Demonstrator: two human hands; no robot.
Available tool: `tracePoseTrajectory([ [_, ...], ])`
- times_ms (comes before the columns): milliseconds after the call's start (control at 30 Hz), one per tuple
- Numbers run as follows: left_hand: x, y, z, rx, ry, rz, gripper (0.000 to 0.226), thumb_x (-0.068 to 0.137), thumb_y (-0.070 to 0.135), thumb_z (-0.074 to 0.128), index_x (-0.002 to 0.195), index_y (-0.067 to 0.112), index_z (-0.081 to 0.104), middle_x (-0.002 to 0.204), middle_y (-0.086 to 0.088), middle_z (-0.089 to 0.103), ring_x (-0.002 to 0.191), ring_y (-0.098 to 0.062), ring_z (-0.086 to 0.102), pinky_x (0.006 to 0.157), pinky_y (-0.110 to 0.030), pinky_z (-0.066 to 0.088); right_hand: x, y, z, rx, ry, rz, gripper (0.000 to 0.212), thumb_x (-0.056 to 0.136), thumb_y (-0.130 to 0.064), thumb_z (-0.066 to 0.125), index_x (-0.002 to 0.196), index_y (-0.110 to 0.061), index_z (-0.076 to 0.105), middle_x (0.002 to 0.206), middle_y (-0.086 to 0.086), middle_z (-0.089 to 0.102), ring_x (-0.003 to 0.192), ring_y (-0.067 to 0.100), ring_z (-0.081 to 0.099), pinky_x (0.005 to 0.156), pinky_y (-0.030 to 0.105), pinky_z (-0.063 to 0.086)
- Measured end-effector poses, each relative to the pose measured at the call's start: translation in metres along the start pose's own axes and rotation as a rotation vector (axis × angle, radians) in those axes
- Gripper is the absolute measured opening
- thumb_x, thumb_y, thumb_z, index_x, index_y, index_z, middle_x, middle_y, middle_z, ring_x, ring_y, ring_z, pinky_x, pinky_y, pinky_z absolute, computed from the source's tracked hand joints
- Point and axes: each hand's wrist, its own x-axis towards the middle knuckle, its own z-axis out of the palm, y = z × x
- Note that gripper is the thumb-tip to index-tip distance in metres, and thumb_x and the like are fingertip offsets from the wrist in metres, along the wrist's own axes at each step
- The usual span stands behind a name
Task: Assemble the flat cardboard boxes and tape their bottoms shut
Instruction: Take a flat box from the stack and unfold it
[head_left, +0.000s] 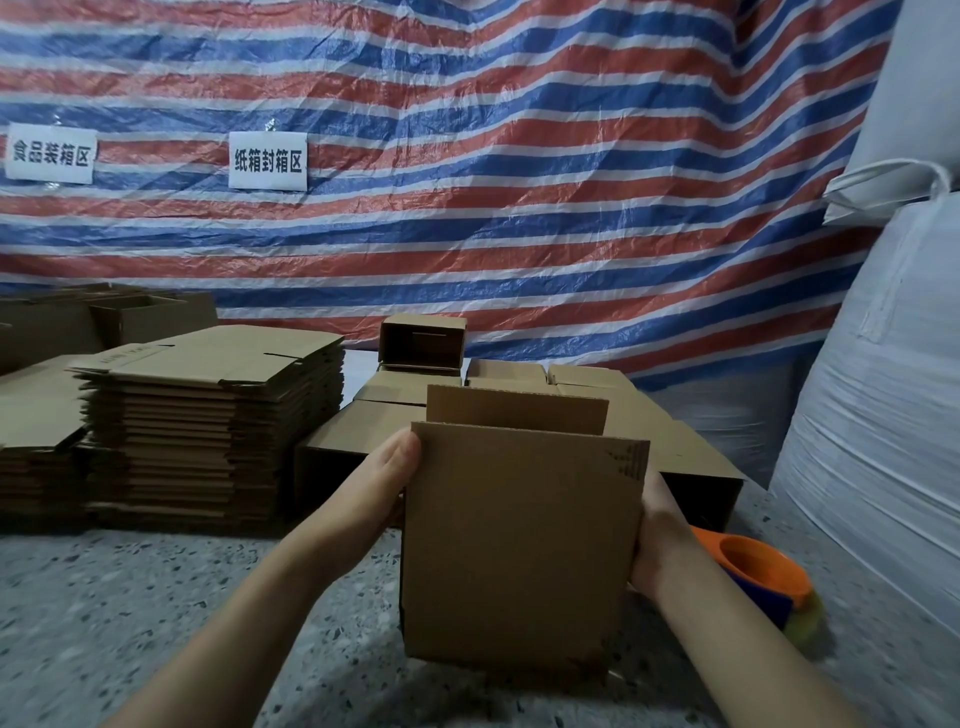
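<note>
I hold a small brown cardboard box (519, 545) upright above the speckled floor, its near flap and far flap standing up. My left hand (382, 483) grips its left side, thumb at the upper left corner. My right hand (657, 530) holds the right side, fingers hidden behind the cardboard. A tall stack of flat cardboard boxes (213, 426) lies to the left. An orange tape dispenser (758, 577) sits on the floor just right of my right wrist.
Several assembled small boxes (415, 395) are grouped behind the held one, one lying on its side on top. Large white sacks (872, 415) fill the right. A striped tarp (467, 156) with two paper signs hangs behind. More flat cardboard lies at far left.
</note>
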Motion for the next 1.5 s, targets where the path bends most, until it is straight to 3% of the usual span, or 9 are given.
tracePoseTrajectory([
  [133, 0.006, -0.003, 0.000, -0.025, 0.042, -0.035, 0.076, 0.051, 0.092, 0.060, 0.105, 0.040, 0.070, 0.113, -0.001, 0.072, 0.105, -0.022, 0.069, 0.096, -0.050, 0.052, -0.001, -0.001, 0.000, 0.017, -0.006, 0.008, 0.070, 0.104, -0.048, 0.037, 0.045, -0.021, 0.064, 0.055, 0.001, 0.063, 0.045, 0.016, 0.062, 0.046, 0.024, 0.053],
  [300, 0.009, -0.005, 0.002, -0.069, 0.068, -0.059, 0.059, 0.059, 0.085, 0.064, 0.099, 0.043, 0.072, 0.106, 0.001, 0.073, 0.100, -0.020, 0.070, 0.093, -0.041, 0.053, -0.004, -0.001, -0.002, 0.064, -0.077, -0.024, 0.067, 0.103, -0.038, 0.037, 0.046, -0.020, 0.067, 0.057, 0.004, 0.065, 0.048, 0.019, 0.064, 0.050, 0.026, 0.055],
  [500, 0.008, -0.004, 0.001, -0.016, 0.092, -0.069, 0.033, 0.080, 0.059, 0.059, 0.080, 0.027, 0.063, 0.074, 0.005, 0.062, 0.066, -0.008, 0.059, 0.064, -0.027, 0.044, -0.007, 0.001, 0.000, 0.096, -0.108, -0.133, 0.060, 0.104, -0.041, 0.036, 0.071, -0.018, 0.081, 0.079, 0.012, 0.075, 0.068, 0.023, 0.074, 0.056, 0.032, 0.058],
  [833, 0.009, -0.004, 0.008, -0.051, 0.150, -0.048, 0.010, 0.092, 0.035, 0.058, 0.100, 0.039, 0.063, 0.102, 0.003, 0.064, 0.084, -0.016, 0.058, 0.063, -0.027, 0.048, -0.012, 0.004, -0.006, 0.148, -0.214, -0.175, 0.062, 0.093, -0.066, 0.044, 0.109, -0.017, 0.077, 0.108, 0.019, 0.075, 0.096, 0.032, 0.075, 0.068, 0.038, 0.061],
  [967, 0.009, 0.000, 0.008, -0.062, 0.197, 0.026, 0.047, 0.078, 0.040, 0.062, 0.121, 0.048, 0.046, 0.134, 0.018, 0.043, 0.111, 0.005, 0.051, 0.076, -0.020, 0.047, -0.014, -0.004, -0.012, 0.058, -0.322, -0.202, 0.038, 0.086, -0.046, 0.066, 0.117, -0.026, 0.072, 0.108, 0.014, 0.075, 0.093, 0.026, 0.074, 0.070, 0.035, 0.060],
  [1067, 0.012, 0.002, 0.000, -0.005, 0.142, 0.116, 0.067, 0.091, 0.024, 0.066, 0.137, 0.054, 0.029, 0.139, 0.029, 0.033, 0.129, 0.009, 0.034, 0.092, -0.017, 0.037, -0.011, -0.016, -0.016, -0.029, -0.391, -0.197, 0.059, 0.086, -0.025, 0.066, 0.142, -0.030, 0.048, 0.127, 0.013, 0.069, 0.107, 0.026, 0.072, 0.073, 0.029, 0.059],
  [1133, 0.013, 0.004, -0.003, -0.010, 0.111, 0.108, 0.072, 0.094, 0.018, 0.062, 0.141, 0.054, 0.022, 0.132, 0.036, 0.037, 0.124, 0.009, 0.042, 0.092, -0.020, 0.043, -0.009, -0.024, -0.016, -0.089, -0.428, -0.240, 0.074, 0.084, -0.015, 0.070, 0.148, -0.037, 0.040, 0.138, 0.007, 0.063, 0.117, 0.028, 0.067, 0.078, 0.029, 0.059],
  [1300, 0.009, 0.006, -0.002, 0.006, 0.203, 0.115, 0.079, 0.079, 0.035, 0.075, 0.142, 0.052, 0.031, 0.119, 0.028, 0.055, 0.105, 0.002, 0.058, 0.079, -0.021, 0.047, -0.011, -0.028, -0.017, -0.080, -0.427, -0.253, 0.048, 0.086, -0.015, 0.068, 0.131, -0.031, 0.064, 0.117, 0.006, 0.071, 0.100, 0.025, 0.070, 0.072, 0.034, 0.059],
  [1500, 0.003, 0.005, 0.003, 0.111, 0.238, 0.098, 0.019, 0.094, 0.026, 0.060, 0.096, 0.034, 0.077, 0.109, 0.013, 0.062, 0.095, -0.009, 0.061, 0.059, -0.018, 0.050, -0.008, -0.018, -0.015, -0.075, -0.206, -0.229, 0.024, 0.075, -0.026, 0.068, 0.093, -0.012, 0.074, 0.125, 0.002, 0.070, 0.103, 0.019, 0.066, 0.077, 0.034, 0.053],
])
